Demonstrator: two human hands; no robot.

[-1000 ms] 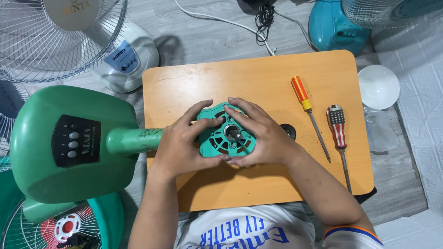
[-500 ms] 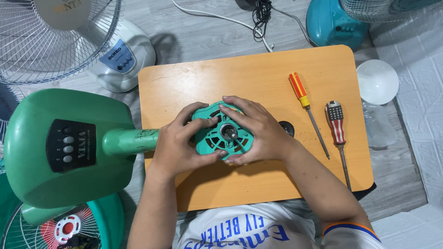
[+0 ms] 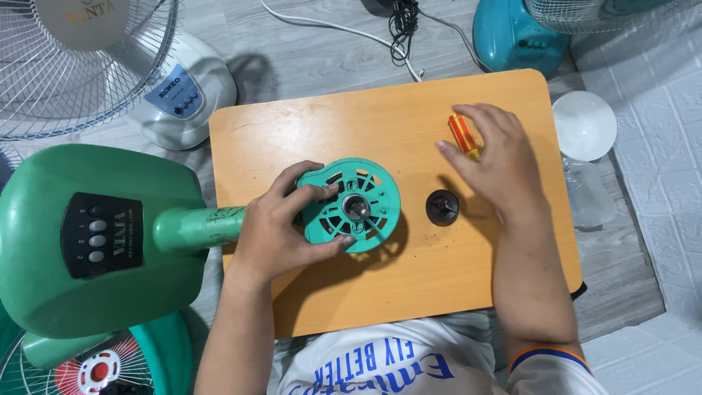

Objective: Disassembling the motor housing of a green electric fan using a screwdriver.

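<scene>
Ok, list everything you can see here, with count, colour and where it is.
Table: one, orange wood, centre.
Fan motor housing: one, green, table middle.
Fan base: one, green, left.
Round cap: one, black, right of housing.
Screwdriver: one, red-yellow handle, under right hand.
Fan guard: one, white wire, top left.
White fan base: one, top left.
Blue fan base: one, top.
White dome: one, right.
Left hand: gripping housing.
Right hand: over the screwdriver.

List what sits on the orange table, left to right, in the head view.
Left hand → green fan motor housing → black round knob → orange-handled screwdriver under the right hand.
</scene>
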